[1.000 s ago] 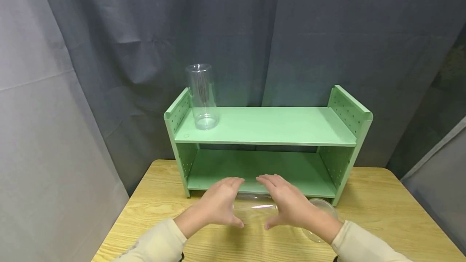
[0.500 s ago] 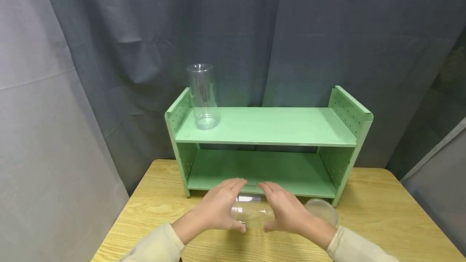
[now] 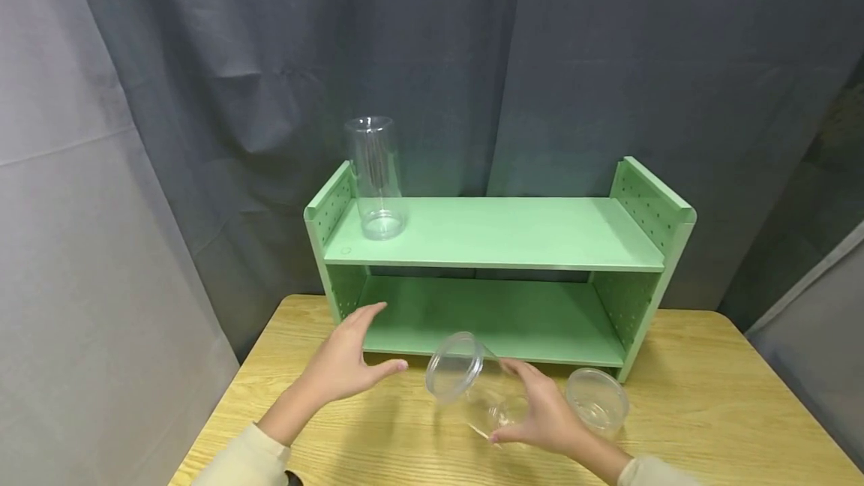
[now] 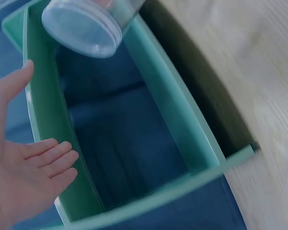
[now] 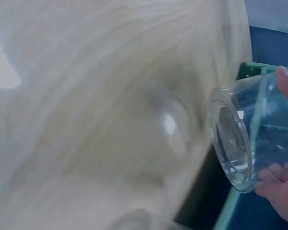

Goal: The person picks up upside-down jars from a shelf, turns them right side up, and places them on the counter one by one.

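My right hand (image 3: 547, 415) grips a clear plastic jar (image 3: 487, 396) by its side, fingers and thumb curled round it, above the wooden table. The jar leans to the left, its wide round rim (image 3: 455, 366) up and toward my left hand. In the right wrist view the jar's base (image 5: 230, 139) faces the camera, with my right fingertips (image 5: 276, 175) against its wall. My left hand (image 3: 344, 362) is spread and holds nothing, apart from the jar on its left. In the left wrist view the jar's rim (image 4: 81, 28) shows beyond the left thumb.
A second clear container (image 3: 597, 402) stands on the table (image 3: 729, 396) beside my right forearm. Behind the hands stands a green two-level shelf (image 3: 506, 235), with a tall clear cylinder (image 3: 378, 178) upright at the left of its top board. A dark curtain (image 3: 432, 66) hangs behind.
Both hands were at the ends of the sideways jar. My left hand has moved off to the left, and the jar has tipped with its rim up in my right hand.
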`<state>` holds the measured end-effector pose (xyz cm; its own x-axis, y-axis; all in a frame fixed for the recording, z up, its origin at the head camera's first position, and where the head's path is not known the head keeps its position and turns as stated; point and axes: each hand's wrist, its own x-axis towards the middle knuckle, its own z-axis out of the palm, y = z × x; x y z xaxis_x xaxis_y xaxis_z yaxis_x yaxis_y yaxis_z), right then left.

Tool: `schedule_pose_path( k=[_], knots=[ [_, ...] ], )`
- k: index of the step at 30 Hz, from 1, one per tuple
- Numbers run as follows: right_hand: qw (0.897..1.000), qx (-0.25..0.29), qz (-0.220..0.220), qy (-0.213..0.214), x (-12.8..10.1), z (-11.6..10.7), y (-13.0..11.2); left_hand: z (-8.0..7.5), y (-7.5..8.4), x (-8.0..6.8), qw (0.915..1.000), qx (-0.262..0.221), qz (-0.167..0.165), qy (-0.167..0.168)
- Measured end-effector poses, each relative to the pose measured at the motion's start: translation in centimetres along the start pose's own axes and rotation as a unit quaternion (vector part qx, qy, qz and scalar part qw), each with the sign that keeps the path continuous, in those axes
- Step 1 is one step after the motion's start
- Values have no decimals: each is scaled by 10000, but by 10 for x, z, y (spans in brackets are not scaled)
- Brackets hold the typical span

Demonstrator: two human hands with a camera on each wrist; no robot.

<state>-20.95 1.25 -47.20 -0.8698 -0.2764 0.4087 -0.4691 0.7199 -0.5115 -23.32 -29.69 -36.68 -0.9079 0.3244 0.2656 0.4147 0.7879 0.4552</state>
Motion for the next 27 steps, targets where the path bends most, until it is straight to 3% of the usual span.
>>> schedule_pose_path(
  k=[4, 8, 11, 15, 22, 27],
  knots=[
    [9981, 289, 545, 35, -5, 7, 7, -12, -16, 2, 9979, -230, -427, 436],
    [9930, 583, 1028, -58, -10, 10, 11, -20, -32, 6, 9905, -587, -940, 817],
    [9911, 627, 1174, -38, -13, 12, 14, -27, -43, 10, 9828, -847, -1227, 1090],
    [9923, 563, 1102, -18, -13, 13, 15, -39, -55, 18, 9747, -1099, -1345, 1410],
    [9925, 461, 1132, -80, -12, 15, 16, -41, -76, 37, 9698, -1592, -1375, 1233],
    [9882, 737, 1339, -127, -15, 15, 18, -33, -89, 49, 9572, -2146, -1609, 1083]
  ],
)
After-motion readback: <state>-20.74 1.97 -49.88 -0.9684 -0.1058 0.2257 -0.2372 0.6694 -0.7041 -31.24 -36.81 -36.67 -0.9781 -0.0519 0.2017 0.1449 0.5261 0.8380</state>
